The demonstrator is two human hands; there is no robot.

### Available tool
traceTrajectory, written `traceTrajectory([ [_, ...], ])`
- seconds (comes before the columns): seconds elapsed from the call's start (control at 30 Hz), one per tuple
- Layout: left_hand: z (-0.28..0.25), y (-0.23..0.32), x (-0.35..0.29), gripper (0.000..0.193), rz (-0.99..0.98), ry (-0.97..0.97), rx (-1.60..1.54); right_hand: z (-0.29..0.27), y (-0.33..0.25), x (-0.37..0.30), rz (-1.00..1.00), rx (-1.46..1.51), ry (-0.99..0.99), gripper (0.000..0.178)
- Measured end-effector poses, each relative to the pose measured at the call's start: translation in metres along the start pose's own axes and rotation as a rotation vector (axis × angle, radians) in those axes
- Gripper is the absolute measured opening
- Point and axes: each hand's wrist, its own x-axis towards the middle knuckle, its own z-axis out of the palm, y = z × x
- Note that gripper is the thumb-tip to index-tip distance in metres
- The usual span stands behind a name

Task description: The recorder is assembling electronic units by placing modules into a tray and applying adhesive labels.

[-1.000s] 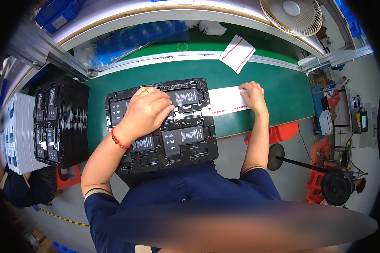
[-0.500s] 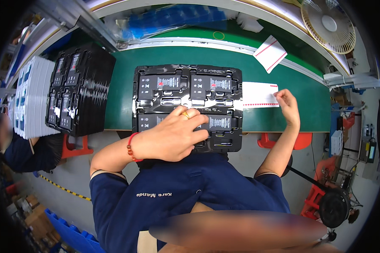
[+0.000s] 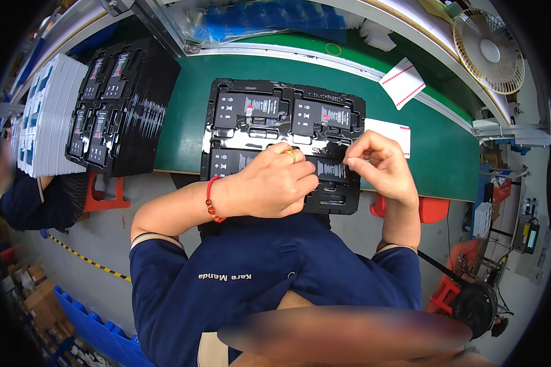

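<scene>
A black plastic tray (image 3: 349, 207) lies in front of me, with flat black batteries sitting in its pockets. Small red marks show on the upper-left battery (image 3: 242, 110) and the upper-right battery (image 3: 315, 116). My left hand (image 3: 272, 183) rests over the tray's lower middle, fingers curled beside the lower-right battery (image 3: 332, 171); its fingertips and anything under them are hidden. Just above that battery's right end, my right hand (image 3: 379, 165) makes a pinch, and what it holds is too small to make out. Behind the right hand lies a white sheet (image 3: 393, 131) with red dots along its edges.
Another dotted white sheet (image 3: 403, 84) lies towards the back of the green table (image 3: 190, 85). Tall stacks of black trays (image 3: 134, 104) and white trays (image 3: 58, 116) stand at left. A fan (image 3: 488, 52) is at the far right. Another person (image 3: 33, 205) sits at left.
My right hand has moved left from the dotted white sheet to above the tray's right side, still pinched. The left hand stays over the tray. The whole view has shifted slightly.
</scene>
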Motion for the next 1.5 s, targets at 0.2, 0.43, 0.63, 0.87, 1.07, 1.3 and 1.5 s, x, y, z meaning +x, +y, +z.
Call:
traceTrajectory([
  [0.2,0.005,-0.008,0.007,0.019,-0.011,0.173,-0.010,0.013,-0.003,0.017,0.032,-0.065,-0.060,0.023],
  [0.43,0.009,-0.011,0.010,0.016,-0.037,0.176,-0.009,0.017,-0.005,0.022,0.023,-0.208,-0.151,0.030],
  [0.63,0.011,-0.012,0.009,0.014,-0.068,0.184,-0.025,0.018,-0.006,0.025,-0.051,-0.278,-0.177,0.031],
  [0.87,0.013,-0.012,0.011,0.012,-0.074,0.213,-0.025,0.021,-0.006,0.021,-0.025,-0.261,-0.143,0.031],
  [1.07,0.011,-0.010,0.011,0.012,-0.081,0.208,-0.009,0.029,-0.023,0.013,-0.175,-0.571,0.014,0.038],
  [1.3,0.011,-0.010,0.011,0.014,-0.082,0.209,-0.014,0.031,-0.027,0.004,-0.483,-0.975,0.088,0.017],
  [1.5,0.014,-0.009,0.011,0.016,-0.056,0.230,-0.036,0.039,-0.018,0.005,-0.646,-1.165,0.128,0.012],
])
